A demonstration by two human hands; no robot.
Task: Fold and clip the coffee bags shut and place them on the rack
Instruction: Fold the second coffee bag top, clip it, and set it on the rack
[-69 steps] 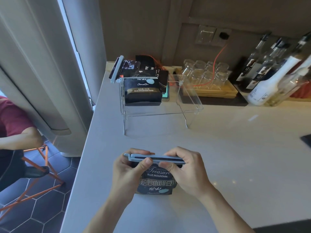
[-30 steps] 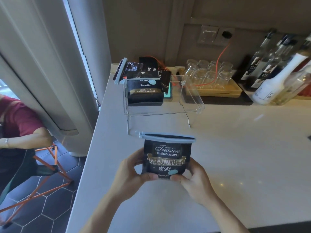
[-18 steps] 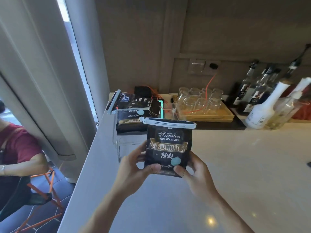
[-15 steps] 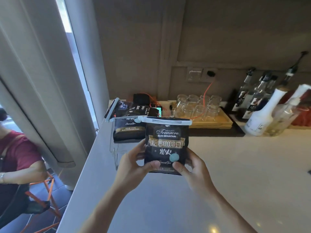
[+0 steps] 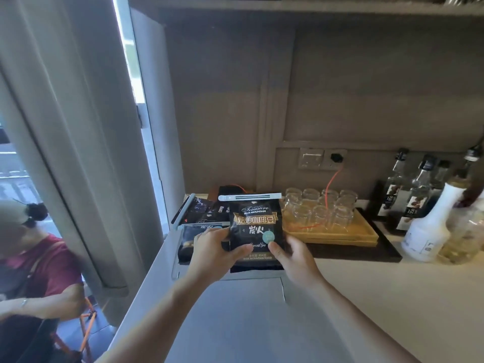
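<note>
Clipped bag at the rack
My left hand & right hand gripped the coffee bag upright, clip on top, over the rack by worktop's back-left corner.

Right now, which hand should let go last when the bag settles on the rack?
Probably the right hand: the left hand sits wedged between the held bag and the bag already racked, so it should withdraw first.

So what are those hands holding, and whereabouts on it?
A black coffee bag, clipped shut along its top. The left hand grips its lower left edge and the right hand its lower right edge, thumbs on the front.
</note>
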